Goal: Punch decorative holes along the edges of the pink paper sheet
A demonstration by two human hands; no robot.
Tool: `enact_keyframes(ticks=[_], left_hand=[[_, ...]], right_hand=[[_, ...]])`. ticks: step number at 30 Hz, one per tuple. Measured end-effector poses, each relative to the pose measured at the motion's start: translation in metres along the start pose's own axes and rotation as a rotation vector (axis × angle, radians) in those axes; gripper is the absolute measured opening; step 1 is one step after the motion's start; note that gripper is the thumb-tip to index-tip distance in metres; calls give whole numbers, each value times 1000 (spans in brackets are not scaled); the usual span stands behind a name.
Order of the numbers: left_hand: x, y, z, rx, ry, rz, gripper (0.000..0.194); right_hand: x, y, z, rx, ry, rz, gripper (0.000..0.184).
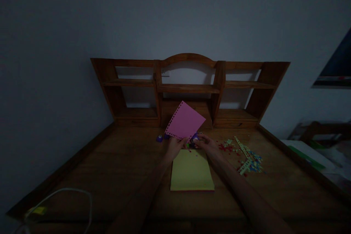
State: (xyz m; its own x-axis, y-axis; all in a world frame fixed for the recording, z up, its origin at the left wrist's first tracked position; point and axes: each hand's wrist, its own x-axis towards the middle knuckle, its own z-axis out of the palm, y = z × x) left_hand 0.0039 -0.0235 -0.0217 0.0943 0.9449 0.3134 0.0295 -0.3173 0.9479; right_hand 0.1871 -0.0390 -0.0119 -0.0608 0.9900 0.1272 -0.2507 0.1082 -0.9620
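Note:
A pink sheet of paper [185,120] with punched holes along its left and lower edges is tilted up above the desk. My left hand [176,147] is closed on its lower edge. My right hand [207,144] is at the right, its fingers bent together beside a small purple figure with an eye [195,138]; what they pinch is too dark and small to make out. Below both hands lies a yellow paper pad [192,172], flat on the desk, with a few tiny bits near its top edge. Another purple figure with an eye [159,138] stands left of the sheet.
Loose red, blue and pale plastic pieces [255,162] are scattered to the right, with pale perforated strips [241,147] among them. A wooden shelf unit [189,87] stands at the desk's back. A white cable [71,190] and a yellow item [38,210] are at the front left.

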Motion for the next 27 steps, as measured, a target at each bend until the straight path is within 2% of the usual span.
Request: enact_keyframes(ticks=[4,9,21,27], left_hand=[[-3,10,1,-6,20,-22,34],[-4,21,1,23,27,-26,39],[-6,27,1,37,42,-41,49],[-5,22,0,73,52,-66,51]], right_hand=[[-2,-4,2,11,-41,8,41],[-3,-4,3,45,-23,28,39],[-2,-2,-1,68,-16,49,39],[-4,-4,0,76,-16,29,40]])
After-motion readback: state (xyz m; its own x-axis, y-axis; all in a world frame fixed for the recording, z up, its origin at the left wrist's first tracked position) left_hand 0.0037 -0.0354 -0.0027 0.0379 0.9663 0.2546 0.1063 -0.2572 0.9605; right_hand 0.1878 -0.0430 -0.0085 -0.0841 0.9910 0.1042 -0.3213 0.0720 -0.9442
